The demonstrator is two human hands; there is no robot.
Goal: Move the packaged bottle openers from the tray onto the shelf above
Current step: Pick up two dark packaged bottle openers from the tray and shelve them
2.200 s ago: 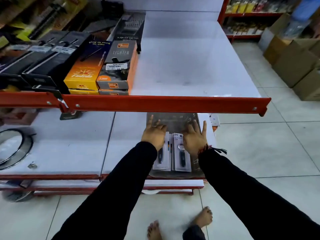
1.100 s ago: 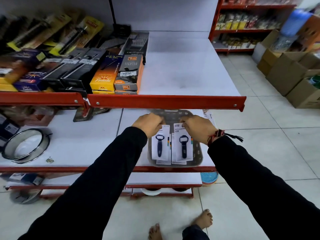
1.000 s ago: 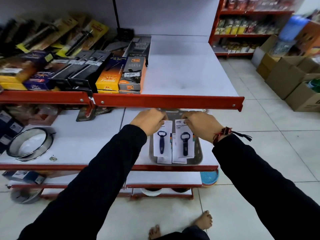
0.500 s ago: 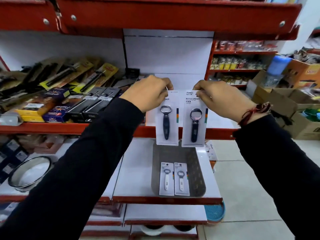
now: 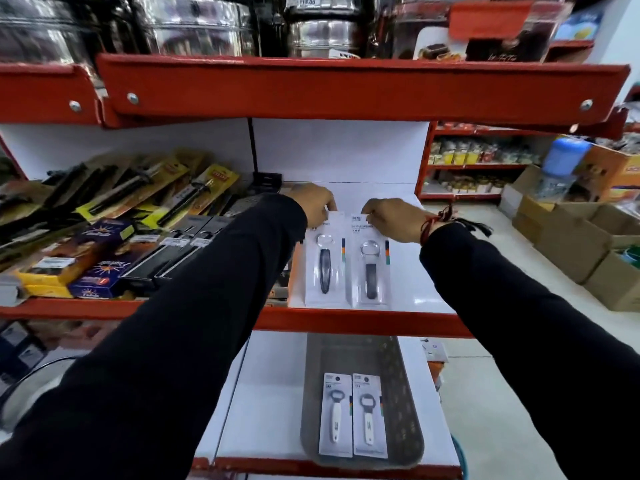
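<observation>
Two white-carded bottle openers with dark handles lie side by side on the white shelf [image 5: 415, 271]. My left hand [image 5: 313, 204] pinches the top of the left pack [image 5: 325, 261]. The top of the right pack [image 5: 371, 268] is pinched by my right hand [image 5: 393, 220]. Both packs rest flat near the shelf's red front edge. On the shelf below, a grey perforated tray [image 5: 401, 393] holds two more packs with white-handled openers [image 5: 354, 414], side by side.
Boxed lighters and long packaged tools [image 5: 114, 233] fill the left part of the same shelf. A red shelf lip [image 5: 346, 88] with steel pots hangs close overhead. Cardboard boxes [image 5: 581, 237] stand on the floor at right.
Both hands lifted the two dark-handled packs out of the tray, carried them up and laid them on the shelf above. Two white-handled packs now show in the tray.
</observation>
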